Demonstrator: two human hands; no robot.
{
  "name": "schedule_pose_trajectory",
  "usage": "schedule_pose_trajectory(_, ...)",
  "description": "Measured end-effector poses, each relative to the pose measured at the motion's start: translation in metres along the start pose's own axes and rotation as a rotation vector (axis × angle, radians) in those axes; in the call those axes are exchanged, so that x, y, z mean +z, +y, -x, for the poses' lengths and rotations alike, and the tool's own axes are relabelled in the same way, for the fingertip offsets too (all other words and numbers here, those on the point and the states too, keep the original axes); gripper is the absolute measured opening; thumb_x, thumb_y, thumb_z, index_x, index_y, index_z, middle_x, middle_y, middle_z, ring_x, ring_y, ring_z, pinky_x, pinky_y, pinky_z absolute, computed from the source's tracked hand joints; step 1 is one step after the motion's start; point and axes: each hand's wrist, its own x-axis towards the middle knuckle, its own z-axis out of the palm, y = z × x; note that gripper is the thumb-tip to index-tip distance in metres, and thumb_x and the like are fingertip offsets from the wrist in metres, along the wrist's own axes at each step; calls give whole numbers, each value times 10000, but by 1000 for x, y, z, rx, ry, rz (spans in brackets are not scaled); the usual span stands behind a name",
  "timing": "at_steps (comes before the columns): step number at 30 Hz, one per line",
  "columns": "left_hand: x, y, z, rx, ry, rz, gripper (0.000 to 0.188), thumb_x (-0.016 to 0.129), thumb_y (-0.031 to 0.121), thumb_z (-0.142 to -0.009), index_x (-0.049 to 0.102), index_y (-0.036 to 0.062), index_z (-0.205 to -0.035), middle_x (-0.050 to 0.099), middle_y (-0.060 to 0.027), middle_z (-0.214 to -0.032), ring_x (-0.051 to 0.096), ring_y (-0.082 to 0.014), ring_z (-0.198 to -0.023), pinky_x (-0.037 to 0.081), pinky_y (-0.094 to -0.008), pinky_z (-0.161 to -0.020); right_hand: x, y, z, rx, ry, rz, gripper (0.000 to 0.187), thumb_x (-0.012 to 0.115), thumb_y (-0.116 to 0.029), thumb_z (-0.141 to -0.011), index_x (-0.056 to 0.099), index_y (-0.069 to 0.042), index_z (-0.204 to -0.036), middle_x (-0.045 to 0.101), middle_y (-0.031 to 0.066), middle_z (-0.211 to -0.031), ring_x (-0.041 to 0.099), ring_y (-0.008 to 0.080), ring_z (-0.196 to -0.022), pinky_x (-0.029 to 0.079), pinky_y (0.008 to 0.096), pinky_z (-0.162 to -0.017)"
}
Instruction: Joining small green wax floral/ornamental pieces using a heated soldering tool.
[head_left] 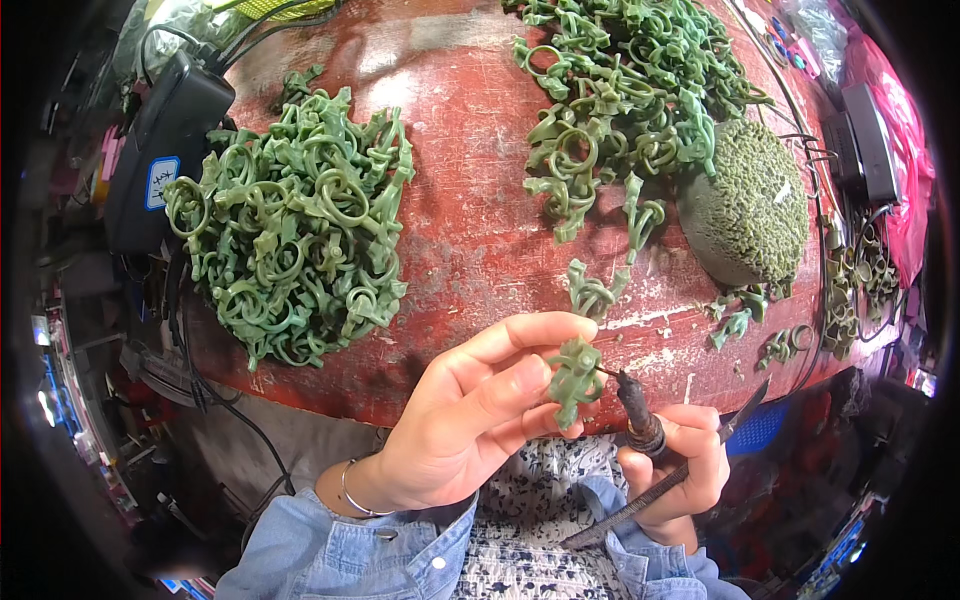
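Near the table's front edge, my left hand (480,400) pinches a small green wax piece (575,382) between thumb and fingers. My right hand (685,465) grips a wax pen (638,415) with a dark, worn barrel, its thin tip touching or very close to the piece's right side. Held in the same hand is a long thin metal tool (650,495), whose pointed blade sticks out past the fingers at the upper right. Just beyond my left fingers lies a loose green wax ring piece (592,290).
Heaps of green wax rings lie on the worn red table (465,230): a left pile (290,230) and a far right pile (620,90). A round, crumb-topped green block (750,205) sits at the right. Black boxes with cables flank the table, including a left one (175,130).
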Motion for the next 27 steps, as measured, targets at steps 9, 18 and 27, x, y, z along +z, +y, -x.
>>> schedule_pose_trajectory(9,0,0,-1,-6,-2,-5,575,574,261,-851,317,-76,-1240,494,-176,-1067,574,-219,-856,493,-294,-722,0,1,-1,-8,-11,5,440,800,-263,-638,542,-3,-883,580,115,-736,571,184,-523,465,264,-450)
schedule_pose_trajectory(18,-2,0,-1,-13,-8,-27,580,567,283,-852,316,-66,-1241,488,-168,-1064,547,-206,-854,467,-296,-704,2,1,-2,-2,-16,-7,436,801,-258,-638,537,-3,-875,579,114,-734,574,184,-522,464,263,-451)
schedule_pose_trajectory(27,0,0,-1,-13,-2,-24,584,568,289,-850,319,-65,-1241,488,-168,-1066,541,-210,-849,462,-300,-697,1,1,-1,4,2,-14,431,794,-270,-648,540,-3,-871,579,117,-731,576,180,-523,465,263,-448)
